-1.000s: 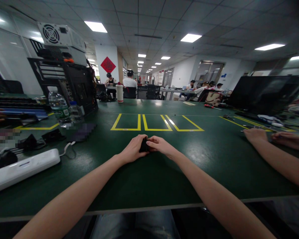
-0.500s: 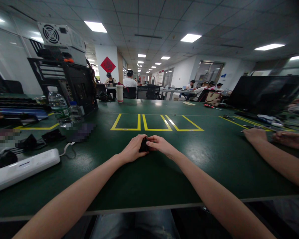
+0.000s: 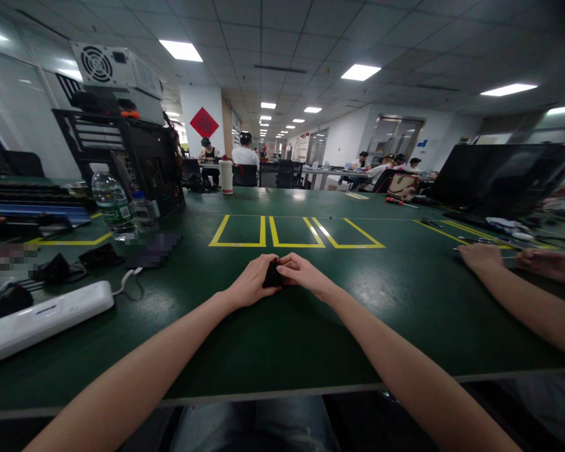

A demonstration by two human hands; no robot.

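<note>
A small black object (image 3: 272, 276) is held between my two hands, low over the green table, just in front of the yellow tape outlines. Its kind I cannot make out, since fingers cover much of it. My left hand (image 3: 252, 280) is closed round its left side, thumb at the near edge and fingers over the far side. From the right, my right hand (image 3: 304, 274) pinches at its upper right part, thumb and fingertips close together. Whether the object touches the table cannot be seen.
The green table (image 3: 282, 345) bears yellow tape outlines (image 3: 297, 245). Leftward are a white power strip (image 3: 51, 317), a water bottle (image 3: 112, 204) and a black computer case (image 3: 145, 157). To the right, a co-worker's hands (image 3: 483, 256) hold tools near a dark monitor (image 3: 499, 179).
My right hand's fingers have shifted very slightly at the black object. My left hand and the object stay in place.
</note>
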